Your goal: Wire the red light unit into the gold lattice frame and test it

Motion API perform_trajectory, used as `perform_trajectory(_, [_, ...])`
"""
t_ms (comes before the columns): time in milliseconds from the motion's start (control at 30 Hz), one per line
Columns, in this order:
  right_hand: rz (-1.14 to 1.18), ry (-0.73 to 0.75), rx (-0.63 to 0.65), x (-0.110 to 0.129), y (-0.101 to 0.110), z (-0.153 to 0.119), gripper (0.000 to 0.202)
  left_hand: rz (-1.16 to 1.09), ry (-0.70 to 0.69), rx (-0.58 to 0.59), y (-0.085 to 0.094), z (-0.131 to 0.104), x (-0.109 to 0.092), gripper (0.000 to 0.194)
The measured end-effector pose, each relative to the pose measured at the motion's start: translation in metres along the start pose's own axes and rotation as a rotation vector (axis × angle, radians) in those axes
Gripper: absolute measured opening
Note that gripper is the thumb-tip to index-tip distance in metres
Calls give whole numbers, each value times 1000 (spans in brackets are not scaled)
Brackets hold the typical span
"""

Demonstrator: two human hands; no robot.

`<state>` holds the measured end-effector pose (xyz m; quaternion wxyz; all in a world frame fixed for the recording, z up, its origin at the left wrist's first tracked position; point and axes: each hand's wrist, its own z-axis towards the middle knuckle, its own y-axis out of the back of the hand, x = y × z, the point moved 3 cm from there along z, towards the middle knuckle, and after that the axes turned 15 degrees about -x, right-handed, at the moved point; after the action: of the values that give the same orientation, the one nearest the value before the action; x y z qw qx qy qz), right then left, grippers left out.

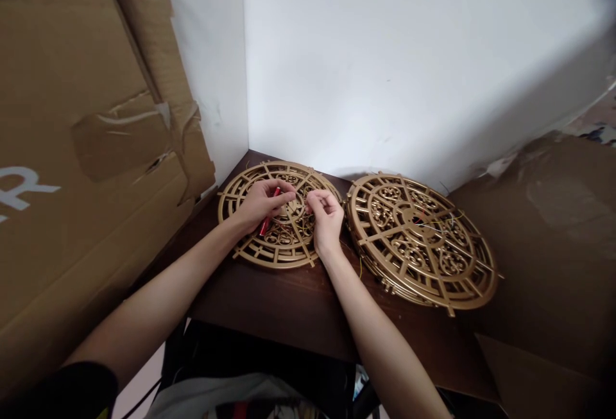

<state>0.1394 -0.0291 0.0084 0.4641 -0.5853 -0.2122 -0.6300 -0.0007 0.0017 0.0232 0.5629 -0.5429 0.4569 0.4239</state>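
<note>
A round gold openwork panel (pixel 269 257) lies on the dark wooden table, with scrolls and spokes around a central hub. Over its left half is my left hand (pixel 264 204), fingers closed around a slim red tool (pixel 264 223) whose exact kind I cannot make out. My right hand (pixel 327 217) is pinched just right of the hub. Whatever its fingertips hold, if anything, is too small to name. Thin wires show among the scrolls between and below the hands.
To the right, a stack of similar gold panels (pixel 423 233) carries loose thin yellow wires (pixel 445 219). A large cardboard box (pixel 96 149) stands at the left, and more cardboard (pixel 539 246) at the right. Behind the dark table (pixel 269 303) rises a white wall (pixel 366 66).
</note>
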Motion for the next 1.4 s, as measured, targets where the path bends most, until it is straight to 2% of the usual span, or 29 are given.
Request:
perform_trajectory(133, [-39, 6, -14, 1, 0, -1, 21, 19, -15, 9, -1, -1, -1, 16])
perform_trajectory(300, [-89, -26, 37, -1, -3, -2, 22, 22, -20, 20, -1, -2, -2, 22])
perform_trajectory(700, [-96, -23, 89, -5, -4, -2, 21, -28, -26, 10, 1, 2, 4, 19])
perform_trajectory(1400, [-158, 47, 118, -3, -4, -4, 21, -51, -37, -4, 0, 3, 3, 28])
